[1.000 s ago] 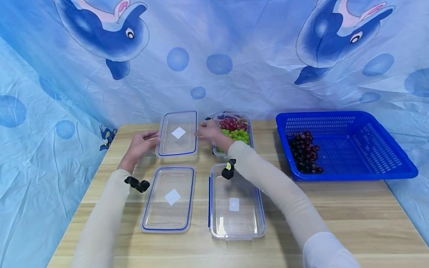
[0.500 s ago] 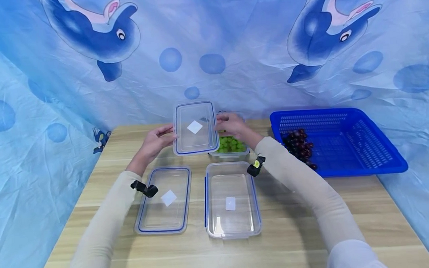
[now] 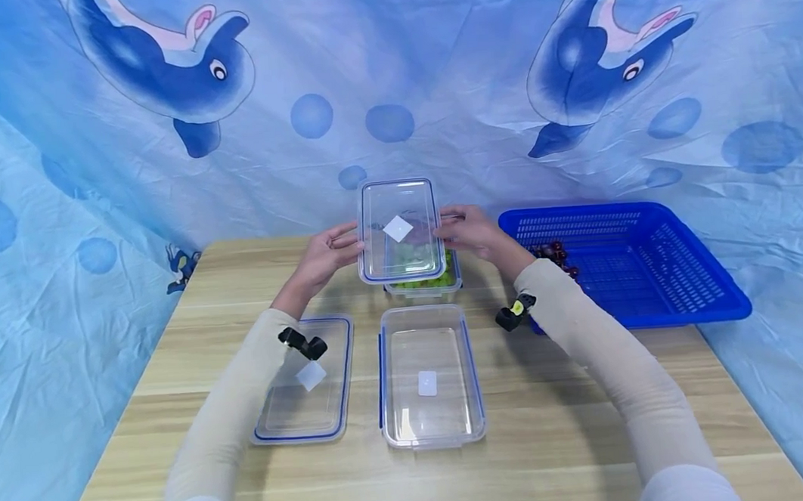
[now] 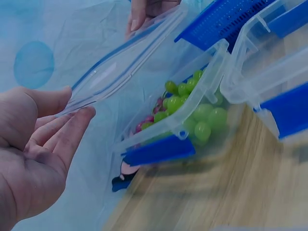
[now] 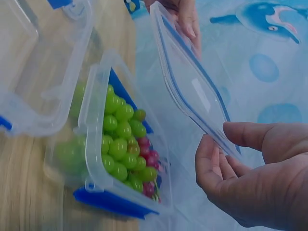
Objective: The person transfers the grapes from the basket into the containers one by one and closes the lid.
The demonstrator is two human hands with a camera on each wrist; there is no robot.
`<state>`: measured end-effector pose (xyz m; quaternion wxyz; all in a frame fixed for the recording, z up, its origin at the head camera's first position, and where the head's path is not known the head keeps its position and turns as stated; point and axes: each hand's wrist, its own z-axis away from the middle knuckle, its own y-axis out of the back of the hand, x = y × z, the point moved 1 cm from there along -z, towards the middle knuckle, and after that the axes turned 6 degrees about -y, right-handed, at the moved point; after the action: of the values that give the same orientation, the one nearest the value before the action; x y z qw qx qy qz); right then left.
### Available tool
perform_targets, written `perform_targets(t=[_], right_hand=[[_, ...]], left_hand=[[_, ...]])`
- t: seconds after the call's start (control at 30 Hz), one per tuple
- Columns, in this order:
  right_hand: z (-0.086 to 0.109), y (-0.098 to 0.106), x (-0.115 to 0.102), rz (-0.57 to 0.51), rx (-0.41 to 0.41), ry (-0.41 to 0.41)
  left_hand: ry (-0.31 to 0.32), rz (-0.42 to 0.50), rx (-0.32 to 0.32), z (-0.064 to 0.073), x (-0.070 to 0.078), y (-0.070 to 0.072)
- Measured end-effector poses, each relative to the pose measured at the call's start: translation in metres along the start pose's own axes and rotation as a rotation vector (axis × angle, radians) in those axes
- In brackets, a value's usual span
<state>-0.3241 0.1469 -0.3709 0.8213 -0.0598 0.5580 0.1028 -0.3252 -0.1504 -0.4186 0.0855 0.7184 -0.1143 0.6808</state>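
A clear container lid with a blue seal and a white square label is held up level between both hands. My left hand pinches its left edge, thumb on top and fingers beneath. On the opposite edge my right hand pinches it the same way. Below the lid stands a clear plastic container with blue side clips, filled with green grapes and some red grapes. Both wrist views show a gap between lid and container rim.
Nearer on the table stands a second clear container with nothing in it. Another blue-sealed lid lies to its left, partly behind the left forearm. A blue basket with dark grapes stands at the right.
Both hands have raised the lid off the back left of the table and carried it right, over the grape container. The right hand has shifted right along with it.
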Motion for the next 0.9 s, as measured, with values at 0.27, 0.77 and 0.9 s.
perform_targets(t=[0.27,0.77,0.9], right_hand=[[-0.006,0.015,0.000,0.000,0.042,0.024],[-0.011,0.027,-0.007,0.046,0.164,0.203],[-0.010,0.032,-0.004,0.098,0.196,0.258]], left_hand=[[-0.036,-0.044,-0.008,-0.018,0.003,-0.016],[-0.233,-0.251,0.042,-0.039,0.009,-0.025],[-0.353,-0.439,0.007,-0.037,0.010,-0.028]])
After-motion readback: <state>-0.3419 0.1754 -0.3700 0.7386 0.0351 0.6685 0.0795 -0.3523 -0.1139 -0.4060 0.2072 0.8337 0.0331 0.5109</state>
